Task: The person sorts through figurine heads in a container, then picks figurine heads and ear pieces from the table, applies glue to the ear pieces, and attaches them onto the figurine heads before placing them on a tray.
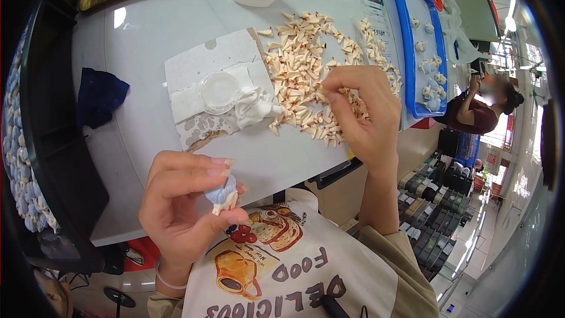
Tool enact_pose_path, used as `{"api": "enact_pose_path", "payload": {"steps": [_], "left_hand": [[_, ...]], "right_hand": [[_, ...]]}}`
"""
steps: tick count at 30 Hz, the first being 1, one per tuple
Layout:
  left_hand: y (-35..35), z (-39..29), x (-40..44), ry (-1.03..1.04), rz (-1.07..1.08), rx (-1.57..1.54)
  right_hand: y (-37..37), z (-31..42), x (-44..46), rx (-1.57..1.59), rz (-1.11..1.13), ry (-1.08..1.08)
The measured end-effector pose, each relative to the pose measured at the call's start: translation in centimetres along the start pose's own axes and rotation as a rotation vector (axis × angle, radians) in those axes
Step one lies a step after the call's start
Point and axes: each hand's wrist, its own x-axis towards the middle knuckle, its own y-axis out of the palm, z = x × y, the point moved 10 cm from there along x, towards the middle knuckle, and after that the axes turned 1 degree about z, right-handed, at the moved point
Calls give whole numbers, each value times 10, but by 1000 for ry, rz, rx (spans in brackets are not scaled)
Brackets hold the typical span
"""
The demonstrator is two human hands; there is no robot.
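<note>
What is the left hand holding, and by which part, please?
A small blue-and-cream piece, fingers at its blue end, thumb at its pale end.

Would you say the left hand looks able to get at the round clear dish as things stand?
Probably yes, if awkwardly: the left hand holds a small blue-and-white piece. Its way to the round clear dish looks free, with crumpled white tissue only along one side.

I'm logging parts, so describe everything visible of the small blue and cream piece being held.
The small piece has a rounded, ridged, pale blue body and a cream lower part with red marks. It looks like painted molded material. The left grip pinches it, fingers above, thumb below, near the table's front edge. The fingers hide some of it.
</note>
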Motion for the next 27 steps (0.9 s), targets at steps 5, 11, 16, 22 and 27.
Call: {"api": "enact_pose_path", "payload": {"steps": [5,11,16,22,27], "left_hand": [[-1,2,-1,-26,-5,-22],[-3,0,-1,-25,-10,60],[2,-6,1,60,83,190],[1,4,1,-52,-100,-253],[-1,-10,6,122,79,-1]], "right_hand": [[-12,-1,1,91,-60,8],[-25,-19,-8,368,-171,158],[-19,-19,-1,589,-187,181],[-5,11,26,612,-137,108],[21,47,49,500,7,-112]]}}
